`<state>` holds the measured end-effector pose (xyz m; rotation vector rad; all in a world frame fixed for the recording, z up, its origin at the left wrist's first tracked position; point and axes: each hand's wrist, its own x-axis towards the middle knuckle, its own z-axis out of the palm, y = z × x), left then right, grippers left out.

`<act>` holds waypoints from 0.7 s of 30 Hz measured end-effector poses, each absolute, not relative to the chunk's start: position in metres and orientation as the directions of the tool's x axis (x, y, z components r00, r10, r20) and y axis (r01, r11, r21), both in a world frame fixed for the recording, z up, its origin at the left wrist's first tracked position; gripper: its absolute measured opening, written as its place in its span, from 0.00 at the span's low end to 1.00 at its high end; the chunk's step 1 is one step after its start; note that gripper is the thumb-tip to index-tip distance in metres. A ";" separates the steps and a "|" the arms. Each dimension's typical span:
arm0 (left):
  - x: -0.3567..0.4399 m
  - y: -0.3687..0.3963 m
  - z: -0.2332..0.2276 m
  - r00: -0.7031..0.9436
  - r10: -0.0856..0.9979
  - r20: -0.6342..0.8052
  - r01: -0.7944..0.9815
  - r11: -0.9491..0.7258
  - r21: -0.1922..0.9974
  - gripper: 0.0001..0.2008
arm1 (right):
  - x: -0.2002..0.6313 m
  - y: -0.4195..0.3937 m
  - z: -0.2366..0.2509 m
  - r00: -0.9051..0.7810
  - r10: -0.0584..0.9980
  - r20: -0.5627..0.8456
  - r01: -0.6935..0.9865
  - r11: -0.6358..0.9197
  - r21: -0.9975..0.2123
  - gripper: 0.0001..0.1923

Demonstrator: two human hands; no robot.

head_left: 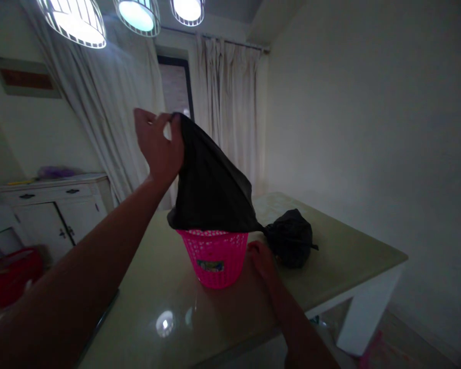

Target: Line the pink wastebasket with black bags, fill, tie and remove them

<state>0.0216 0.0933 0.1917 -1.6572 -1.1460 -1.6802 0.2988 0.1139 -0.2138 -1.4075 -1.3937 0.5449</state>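
Note:
A pink plastic basket (pixel 219 261) with a small label stands upright on the table. A black plastic bag (pixel 215 184) is draped over its rim. My left hand (pixel 159 141) is raised above the basket, pinching the bag's upper edge between thumb and fingers and stretching it up to the left. Low at the basket's right side is my right hand (pixel 262 259), its fingers bent by the basket wall; whether they grip anything is not clear. Beside it lies a bunched, filled-looking black bag (pixel 292 238).
The glossy pale table (pixel 353 251) has its right edge past the bunched bag. A dark, thin object (pixel 100 323) lies at the front left under my left forearm. A white cabinet (pixel 57 205) and a red container (pixel 13 271) stand at the left. Caged lamps (pixel 138 18) hang overhead.

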 end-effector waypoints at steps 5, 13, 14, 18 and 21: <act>-0.003 0.107 0.207 -0.316 0.445 0.838 0.631 -0.561 0.535 0.25 | 0.296 0.115 -0.216 0.211 0.914 0.347 0.441 0.227 -0.868 0.15; -0.090 0.115 0.163 -0.297 -0.109 0.949 0.811 -0.553 0.191 0.26 | 0.300 0.102 -0.197 0.461 0.656 0.598 0.599 0.268 -0.755 0.24; -0.098 0.114 0.150 -0.263 -0.142 0.954 0.831 -0.536 0.149 0.27 | 0.301 0.099 -0.192 0.509 0.549 0.663 0.657 0.250 -0.711 0.25; -0.118 0.104 0.083 -0.258 -0.219 0.941 0.892 -0.429 0.144 0.32 | 0.310 0.089 -0.182 0.624 0.363 0.692 0.749 -0.025 -0.662 0.30; -0.125 0.090 0.028 -0.315 -0.086 0.945 0.903 -0.335 0.270 0.35 | 0.322 0.089 -0.189 0.680 0.456 0.573 0.704 -0.191 -0.684 0.40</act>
